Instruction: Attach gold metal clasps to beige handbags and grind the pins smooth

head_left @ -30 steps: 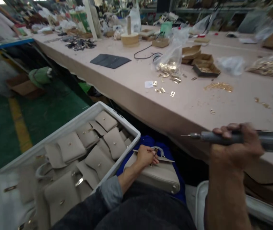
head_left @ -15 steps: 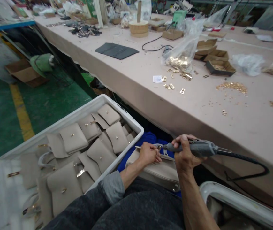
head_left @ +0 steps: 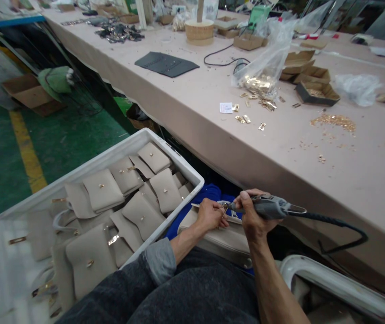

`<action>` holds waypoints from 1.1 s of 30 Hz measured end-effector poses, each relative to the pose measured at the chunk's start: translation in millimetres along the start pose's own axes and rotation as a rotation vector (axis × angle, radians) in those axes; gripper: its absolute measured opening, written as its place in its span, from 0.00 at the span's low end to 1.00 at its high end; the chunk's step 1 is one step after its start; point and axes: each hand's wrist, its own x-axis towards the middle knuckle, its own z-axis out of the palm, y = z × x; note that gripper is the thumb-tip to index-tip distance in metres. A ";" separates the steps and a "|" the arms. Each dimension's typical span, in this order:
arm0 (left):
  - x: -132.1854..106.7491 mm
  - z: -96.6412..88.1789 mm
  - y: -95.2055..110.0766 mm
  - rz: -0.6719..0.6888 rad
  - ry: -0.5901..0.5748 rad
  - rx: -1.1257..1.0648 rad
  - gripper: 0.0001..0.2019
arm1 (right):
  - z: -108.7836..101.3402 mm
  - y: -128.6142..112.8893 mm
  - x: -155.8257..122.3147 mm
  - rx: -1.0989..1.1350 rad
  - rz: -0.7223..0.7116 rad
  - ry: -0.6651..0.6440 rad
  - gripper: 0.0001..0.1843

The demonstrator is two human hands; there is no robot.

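Note:
On my lap lies a beige handbag (head_left: 228, 240), partly covered by my arms. My left hand (head_left: 210, 214) is closed on the bag's upper edge, its fingers pinching around a small gold metal fitting (head_left: 225, 206). A grey electric screwdriver (head_left: 270, 208) with a black cable is gripped in my right hand (head_left: 255, 221). Its tip points left and meets the fitting beside my left fingertips; whether a screw sits there is too small to tell. Blue cloth (head_left: 209, 193) shows behind the bag.
At left a white bin (head_left: 94, 173) holds several beige bags. The long covered table (head_left: 192, 105) carries gold plates (head_left: 246, 119), a heap of small gold parts (head_left: 336, 121), a plastic bag (head_left: 273, 58) and a dark board (head_left: 165, 64). Another white container (head_left: 334, 270) stands at right.
My right hand and the screwdriver have moved slightly left, bringing the tip to the fitting. My left hand keeps its hold. The view has shifted a little.

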 end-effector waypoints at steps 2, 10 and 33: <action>-2.8 -1.1 2.7 0.018 -0.014 -0.011 0.09 | -0.3 0.3 -2.7 -0.025 0.008 -0.052 0.12; -6.0 -4.4 4.9 0.021 -0.027 -0.030 0.10 | -1.9 3.7 -0.7 -0.039 0.094 -0.106 0.14; 17.7 3.4 -17.4 0.064 -0.001 -0.079 0.21 | -124.0 -69.8 258.9 0.571 -0.049 0.368 0.16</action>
